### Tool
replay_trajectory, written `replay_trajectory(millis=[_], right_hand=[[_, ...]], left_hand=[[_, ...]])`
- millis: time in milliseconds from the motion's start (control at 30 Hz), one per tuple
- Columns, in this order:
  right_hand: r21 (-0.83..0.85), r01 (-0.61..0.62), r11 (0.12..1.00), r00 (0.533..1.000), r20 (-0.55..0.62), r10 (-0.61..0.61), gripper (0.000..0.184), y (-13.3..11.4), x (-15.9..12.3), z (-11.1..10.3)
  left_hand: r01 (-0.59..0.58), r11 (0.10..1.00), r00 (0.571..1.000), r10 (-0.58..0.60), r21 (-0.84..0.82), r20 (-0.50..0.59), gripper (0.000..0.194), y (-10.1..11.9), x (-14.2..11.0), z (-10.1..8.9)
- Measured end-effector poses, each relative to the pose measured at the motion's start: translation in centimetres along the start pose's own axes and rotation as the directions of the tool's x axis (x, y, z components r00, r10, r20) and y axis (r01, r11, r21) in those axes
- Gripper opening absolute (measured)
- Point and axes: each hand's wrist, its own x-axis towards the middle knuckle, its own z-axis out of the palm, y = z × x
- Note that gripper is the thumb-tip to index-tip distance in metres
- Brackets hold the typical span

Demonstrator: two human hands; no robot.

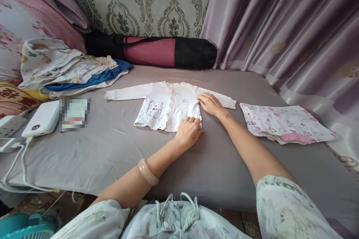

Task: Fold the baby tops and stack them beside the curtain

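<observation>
You can't make out the blurred-out packet [74,113] beside the power bank [42,118]. The left edge cuts off your power strip [11,126], and the bottom edge crops the teal basket [33,228].

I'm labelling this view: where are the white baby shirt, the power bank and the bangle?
White baby shirt [155,109], head view: bear print.
Power bank [44,117], head view: top face.
Bangle [147,173], head view: outer band.

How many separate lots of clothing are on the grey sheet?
3: the white shirt spread flat in the middle, the folded pink-patterned piece at right, and the loose pile at far left. Its layers overlap, so some garments may be hidden.
</observation>
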Motion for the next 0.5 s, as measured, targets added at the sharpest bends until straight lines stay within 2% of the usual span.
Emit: replay_trajectory(millis=[67,167,333,500], right_hand=[[-0.063,0.022,0.998,1.0,0.006,-0.021,0.025,0.1,0.0,0.0],[-0.12,0.05,0.992,0.999,0.023,-0.048,0.029,0.4,0.0,0.1],[-0.141,0.098,0.985,0.995,0.029,-0.095,0.029,0.7,0.1,0.1],[-0.152,0.13,0.98,0.991,0.044,-0.125,0.029,0.8,0.1,-0.1]], left_hand=[[-0.049,0.999,0.999,0.049,0.004,0.005,0.018,-0.4,-0.4,0.2],[-0.102,0.995,0.995,0.102,0.002,-0.023,0.021,-0.8,-0.8,0.6],[-0.069,0.997,0.996,0.071,0.031,-0.063,0.021,-0.6,-0.5,1.1],[-0.051,0.999,0.995,0.05,-0.009,-0.09,0.024,-0.5,0.0,1.1]])
